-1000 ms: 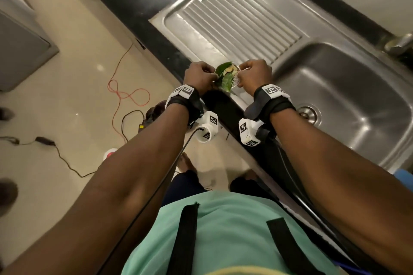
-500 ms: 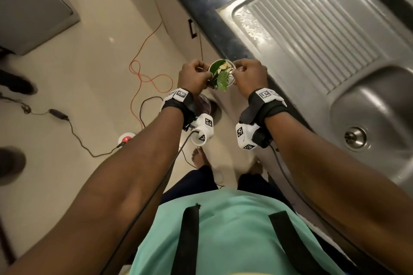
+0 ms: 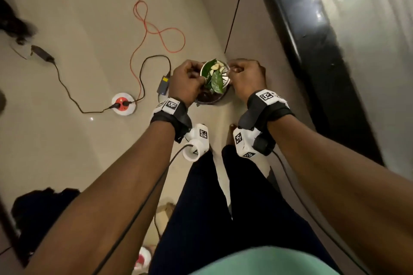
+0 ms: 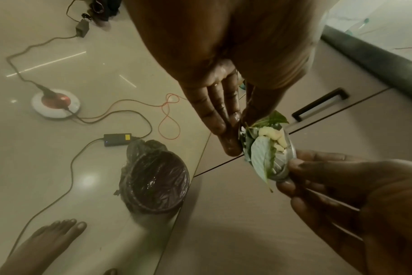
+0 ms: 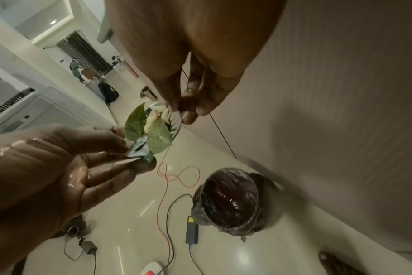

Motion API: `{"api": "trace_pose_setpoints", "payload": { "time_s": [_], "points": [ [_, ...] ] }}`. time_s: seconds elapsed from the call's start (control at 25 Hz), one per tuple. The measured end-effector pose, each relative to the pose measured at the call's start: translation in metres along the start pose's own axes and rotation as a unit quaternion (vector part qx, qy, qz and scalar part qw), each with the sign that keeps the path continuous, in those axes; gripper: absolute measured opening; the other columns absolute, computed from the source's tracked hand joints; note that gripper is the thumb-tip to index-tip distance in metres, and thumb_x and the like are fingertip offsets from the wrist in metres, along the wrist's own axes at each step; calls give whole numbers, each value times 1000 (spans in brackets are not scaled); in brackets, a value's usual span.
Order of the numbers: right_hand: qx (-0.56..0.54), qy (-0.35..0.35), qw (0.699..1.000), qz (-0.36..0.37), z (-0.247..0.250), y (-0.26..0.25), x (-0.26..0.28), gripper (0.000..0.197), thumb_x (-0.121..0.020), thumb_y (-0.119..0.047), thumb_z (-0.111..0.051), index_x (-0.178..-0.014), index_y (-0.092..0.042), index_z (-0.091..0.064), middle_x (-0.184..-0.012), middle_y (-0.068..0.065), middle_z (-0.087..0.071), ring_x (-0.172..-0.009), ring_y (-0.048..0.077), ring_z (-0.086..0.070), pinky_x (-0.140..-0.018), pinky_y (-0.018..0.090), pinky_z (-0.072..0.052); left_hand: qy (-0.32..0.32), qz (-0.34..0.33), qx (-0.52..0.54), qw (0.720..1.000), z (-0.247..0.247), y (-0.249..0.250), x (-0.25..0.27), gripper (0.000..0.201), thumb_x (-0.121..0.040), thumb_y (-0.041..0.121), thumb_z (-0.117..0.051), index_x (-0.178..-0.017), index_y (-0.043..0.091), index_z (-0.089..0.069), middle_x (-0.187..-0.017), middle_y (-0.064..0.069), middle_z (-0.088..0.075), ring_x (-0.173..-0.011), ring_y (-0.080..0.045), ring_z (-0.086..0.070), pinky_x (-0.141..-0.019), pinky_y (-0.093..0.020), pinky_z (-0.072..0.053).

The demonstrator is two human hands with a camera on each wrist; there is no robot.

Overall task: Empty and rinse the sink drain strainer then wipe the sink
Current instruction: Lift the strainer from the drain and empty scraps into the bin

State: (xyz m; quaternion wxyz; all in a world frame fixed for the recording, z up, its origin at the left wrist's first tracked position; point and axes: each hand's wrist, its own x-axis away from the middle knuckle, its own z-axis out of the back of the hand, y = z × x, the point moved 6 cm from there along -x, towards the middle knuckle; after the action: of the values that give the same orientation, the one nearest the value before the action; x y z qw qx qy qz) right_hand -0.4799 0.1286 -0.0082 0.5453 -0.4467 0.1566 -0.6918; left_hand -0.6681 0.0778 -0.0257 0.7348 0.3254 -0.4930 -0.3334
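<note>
Both hands are pinching the strainer (image 3: 215,75), full of leaves and pale scraps, by its rim: left hand (image 3: 186,81) at 9 o'clock, right hand (image 3: 247,77) at 3, over the lined bin (image 4: 157,179). A charger brick (image 4: 117,139) and cables (image 3: 156,27) are lying on the floor at the bin's 9 o'clock.

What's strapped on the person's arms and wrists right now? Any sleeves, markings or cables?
No sleeves: both forearms are bare. Each wrist wears a black strap with a white square tag printed in a black coded pattern. Under each wrist hangs a white camera housing bearing similar tags, and a dark cable trails back along each arm.
</note>
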Motion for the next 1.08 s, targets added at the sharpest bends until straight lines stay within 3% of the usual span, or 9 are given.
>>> {"api": "trace_pose_setpoints", "payload": {
  "time_s": [0.12, 0.2, 0.28, 0.4, 0.52, 0.6, 0.8, 0.92, 1.08],
  "points": [
    [19, -15, 1000, -10, -52, 47, -35, 24, -86, -15, -63, -104, -21, -78, -105, -2, -75, -101, 18, -68, -90, 28, -55, 13, 35, 10, 999, -15, -72, -35, 34, -78, 4, -67, -98, 30, -69, -91, -6, -72, -94, -35, -72, -77, -55, -64],
    [17, -10, 1000, 13, -79, 69, -58, 22, -84, -14, -66, -102, -19, -78, -103, -1, -76, -101, 18, -69, -91, 32, -56, 23, 49, 17, 998, -22, -110, -59, 39, -76, 11, -71, -93, 45, -66, -91, -1, -75, -92, -30, -74, -78, -56, -64],
    [15, -6, 1000, 23, -108, 96, -81, 22, -83, -13, -68, -103, -16, -78, -103, 1, -76, -99, 18, -70, -89, 35, -57, 23, 58, 29, 998, -33, -154, -84, 41, -71, 16, -76, -93, 49, -64, -85, 6, -74, -87, -27, -74, -77, -55, -64],
    [34, -17, 998, 47, -148, 129, -105, 22, -85, -13, -71, -106, -14, -77, -106, 3, -75, -99, 17, -70, -86, 33, -59, 29, 63, 66, 995, -45, -202, -107, 38, -71, 12, -73, -93, 41, -61, -79, 10, -68, -78, -19, -71, -68, -43, -63],
    [37, -29, 997, 59, -179, 156, -129, 22, -86, -12, -70, -107, -11, -76, -105, 5, -75, -97, 16, -69, -83, 25, -57, 45, 77, 71, 994, -55, -243, -131, 39, -77, 1, -68, -92, 36, -58, -85, 2, -69, -74, -15, -71, -61, -35, -59],
    [45, -35, 996, 72, -195, 171, -141, 21, -87, -11, -68, -106, -10, -76, -102, 5, -75, -95, 15, -69, -79, 21, -55, 50, 70, 71, 994, -58, -262, -144, 37, -76, 4, -68, -94, 35, -60, -88, -3, -73, -77, -22, -74, -63, -43, -64],
    [77, -10, 990, 119, -223, 196, -160, 18, -85, -8, -62, -97, -8, -76, -91, 8, -73, -84, 17, -67, -73, 32, -59, 50, 105, 140, 983, -73, -296, -164, 38, -83, -10, -62, -114, 10, -57, -97, -14, -72, -79, -29, -78, -66, -56, -64],
    [113, -43, 981, 151, -240, 199, -157, 13, -85, -14, -68, -94, -10, -75, -98, 11, -68, -86, 17, -63, -65, 18, -50, 50, 123, 172, 976, -81, -306, -172, 39, -82, -11, -63, -115, 10, -54, -100, -20, -73, -82, -41, -76, -68, -67, -61],
    [151, -88, 974, 146, -259, 204, -155, 16, -88, -23, -71, -98, -11, -74, -108, 10, -61, -97, 24, -61, -73, 24, -48, 40, 134, 210, 968, -90, -310, -179, 41, -79, -11, -65, -108, 14, -53, -98, -22, -73, -83, -50, -73, -65, -71, -58]
  ]
}}
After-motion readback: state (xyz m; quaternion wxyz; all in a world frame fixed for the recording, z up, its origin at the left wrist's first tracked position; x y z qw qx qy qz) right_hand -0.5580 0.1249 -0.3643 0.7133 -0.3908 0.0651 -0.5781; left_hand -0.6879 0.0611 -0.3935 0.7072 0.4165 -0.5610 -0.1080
